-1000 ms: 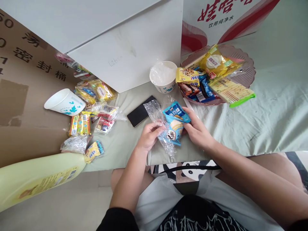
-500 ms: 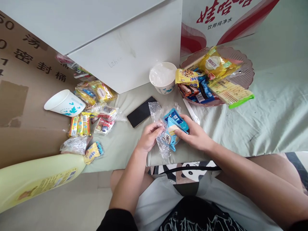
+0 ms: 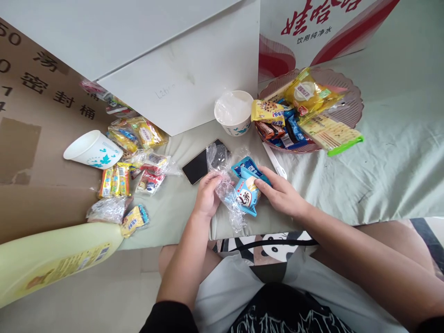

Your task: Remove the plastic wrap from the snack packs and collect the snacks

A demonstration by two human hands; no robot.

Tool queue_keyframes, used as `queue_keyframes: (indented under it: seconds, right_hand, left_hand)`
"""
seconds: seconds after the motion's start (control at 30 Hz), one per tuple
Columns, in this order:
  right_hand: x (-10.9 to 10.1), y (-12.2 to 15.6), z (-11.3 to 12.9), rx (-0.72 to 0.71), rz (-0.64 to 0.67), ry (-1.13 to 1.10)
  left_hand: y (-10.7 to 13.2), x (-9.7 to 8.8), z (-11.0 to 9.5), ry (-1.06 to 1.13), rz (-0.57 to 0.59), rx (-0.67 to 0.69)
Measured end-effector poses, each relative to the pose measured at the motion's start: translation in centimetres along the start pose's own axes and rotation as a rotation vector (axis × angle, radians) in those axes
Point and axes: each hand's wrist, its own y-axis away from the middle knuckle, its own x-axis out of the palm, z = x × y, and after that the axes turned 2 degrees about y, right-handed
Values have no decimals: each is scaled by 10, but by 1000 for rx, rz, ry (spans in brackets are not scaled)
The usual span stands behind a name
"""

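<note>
My left hand point(image 3: 207, 194) is closed on a crinkled clear plastic bag point(image 3: 229, 196), pinching its edge between thumb and fingers. My right hand point(image 3: 282, 192) grips two blue snack packets: a light-blue one point(image 3: 248, 190) with a white label in front, and a darker blue one point(image 3: 245, 164) behind it. The bag's loose film lies along the left side of the packets and partly over the black phone point(image 3: 196, 167) on the cloth. A white plastic utensil handle point(image 3: 275, 162) lies just beyond my right hand.
A pink scalloped plate point(image 3: 354, 104) heaped with snacks stands at the back right, beside a film-lined paper cup point(image 3: 234, 113). Another paper cup point(image 3: 93, 149) lies tipped at left, near wrapped snacks point(image 3: 116, 179) and a pale yellow bottle point(image 3: 62, 254). White and brown boxes point(image 3: 194, 74) wall the back.
My left hand has shifted slightly left, drawing the plastic bag away from the packets. The light-blue packet has turned and shows more of its label.
</note>
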Motion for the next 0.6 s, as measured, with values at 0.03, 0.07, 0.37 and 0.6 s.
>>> queue_keyframes:
  seconds: [0.03, 0.07, 0.37, 0.6]
  right_hand:
    - [0, 0, 0, 2, -4, -1]
    - [0, 0, 0, 3, -11, -4]
    - [4, -2, -3, -62, -125, -45]
    - [3, -3, -6, -85, -127, -36]
  left_hand:
    - [0, 0, -1, 7, -1, -3]
    - [0, 0, -1, 11, -3, -6]
    - [-4, -3, -6, 156, -71, -31]
    - [-6, -3, -9, 190, -91, -92]
